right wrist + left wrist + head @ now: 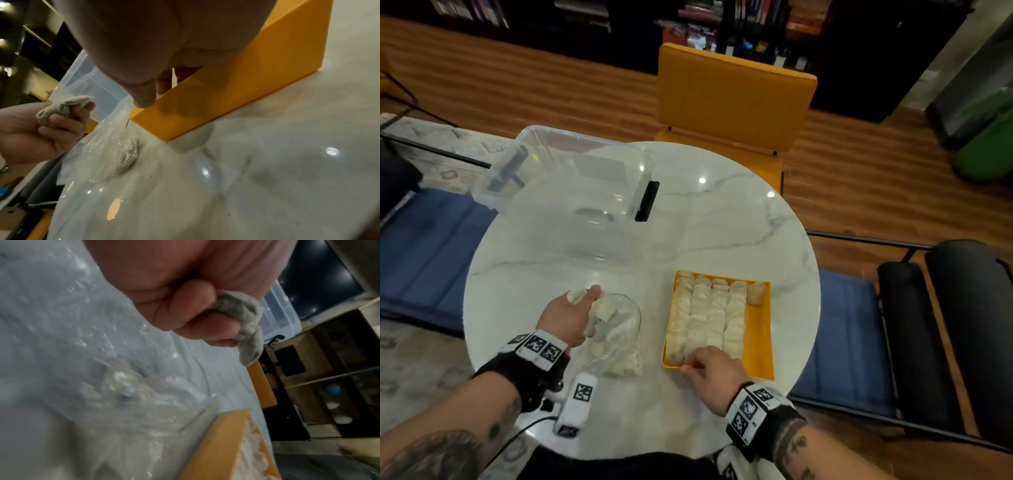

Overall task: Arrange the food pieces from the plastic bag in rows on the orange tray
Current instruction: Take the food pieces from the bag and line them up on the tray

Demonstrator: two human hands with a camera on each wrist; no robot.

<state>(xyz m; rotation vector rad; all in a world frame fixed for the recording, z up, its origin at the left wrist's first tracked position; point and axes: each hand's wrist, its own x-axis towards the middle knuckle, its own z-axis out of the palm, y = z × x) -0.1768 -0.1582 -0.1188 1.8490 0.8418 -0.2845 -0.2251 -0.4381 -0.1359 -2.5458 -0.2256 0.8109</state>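
Note:
The orange tray [758, 335] lies on the table's near right and carries several rows of pale food pieces [709, 315]; one single piece [756, 293] starts another row at the far right. My right hand [709, 366] sits at the tray's near left corner, thumb [144, 97] outside the wall [226, 100] and fingers curled inside it. Left of the tray my left hand [571, 317] grips pale food pieces [244, 318] over the clear plastic bag [619, 346]. More pieces lie in the bag [127, 154].
A large clear plastic box [571, 192] stands on the far left of the round marble table [722, 222]. An orange chair [732, 96] stands behind the table. Blue cushions lie on both sides.

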